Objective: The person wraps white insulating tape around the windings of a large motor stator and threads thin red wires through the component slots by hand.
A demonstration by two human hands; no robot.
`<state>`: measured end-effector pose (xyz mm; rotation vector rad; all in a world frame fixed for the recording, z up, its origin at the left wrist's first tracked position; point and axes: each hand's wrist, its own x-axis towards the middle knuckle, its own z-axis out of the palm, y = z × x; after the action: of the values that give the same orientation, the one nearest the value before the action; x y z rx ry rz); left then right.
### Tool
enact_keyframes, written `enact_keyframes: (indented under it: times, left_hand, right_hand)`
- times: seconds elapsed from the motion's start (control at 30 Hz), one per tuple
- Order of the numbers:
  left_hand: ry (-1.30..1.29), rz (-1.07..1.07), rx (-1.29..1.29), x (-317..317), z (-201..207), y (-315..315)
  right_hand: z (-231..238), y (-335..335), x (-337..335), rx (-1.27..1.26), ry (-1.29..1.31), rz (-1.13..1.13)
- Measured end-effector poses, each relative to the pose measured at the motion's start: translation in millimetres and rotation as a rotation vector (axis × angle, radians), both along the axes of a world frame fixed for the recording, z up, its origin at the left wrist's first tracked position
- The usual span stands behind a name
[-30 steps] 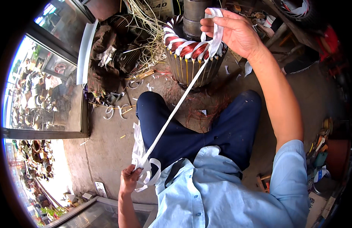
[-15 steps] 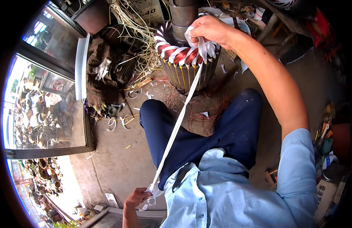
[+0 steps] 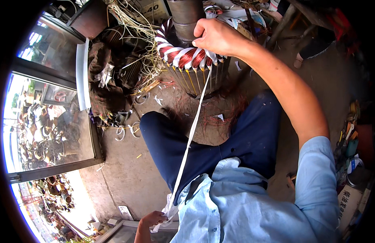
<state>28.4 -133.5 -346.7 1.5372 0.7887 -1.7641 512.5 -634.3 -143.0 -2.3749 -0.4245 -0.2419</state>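
A motor stator (image 3: 183, 77) stands upright on the floor beyond my knees. Its copper-red coil ends (image 3: 187, 57) are wrapped with white tape in slanting turns. From the right part of the ring a long white tape (image 3: 191, 133) runs taut down over my left thigh. My left hand (image 3: 153, 218), low beside my left hip, is closed on the bunched lower end of this tape. Above the right side of the ring, my right hand (image 3: 218, 37) is bent with curled fingers and the thumb toward the ring's inside. Its other fingers are hidden, and whatever they hold cannot be made out.
Tangled pale strips (image 3: 133, 24) and a dark cloth heap (image 3: 100, 77) lie left of the stator. A glass-paned frame (image 3: 54, 121) stands further left. Another person's foot (image 3: 298, 61) shows at the far right. Tools (image 3: 351, 133) crowd the right edge.
The white loop that was in my right hand's fingers no longer shows. That hand has shifted slightly left over the ring. My left hand is a little lower and further right, still gripping tape.
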Motion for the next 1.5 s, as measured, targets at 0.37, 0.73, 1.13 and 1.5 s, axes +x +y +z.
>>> enact_keyframes:
  times: [0.37, 0.73, 1.13, 1.5]
  left_hand:
    - [0.123, 0.317, 0.006, -40.8, -19.1, 21.0]
    - [-0.742, -0.098, 0.671, 36.2, 6.6, 45.8]
    - [-0.911, -0.208, 0.608, 156.9, 46.8, 47.9]
    - [-0.906, -0.233, 0.432, 164.0, 66.0, 88.8]
  right_hand:
    - [-75.5, 32.0, -103.3, -0.134, -0.593, 0.432]
    - [-87.1, -39.5, -220.8, -0.127, 0.347, 0.281]
    - [-140.7, -285.6, -274.0, -0.16, 0.672, -0.548]
    - [-4.1, -2.1, -241.8, 0.351, -0.494, 0.488]
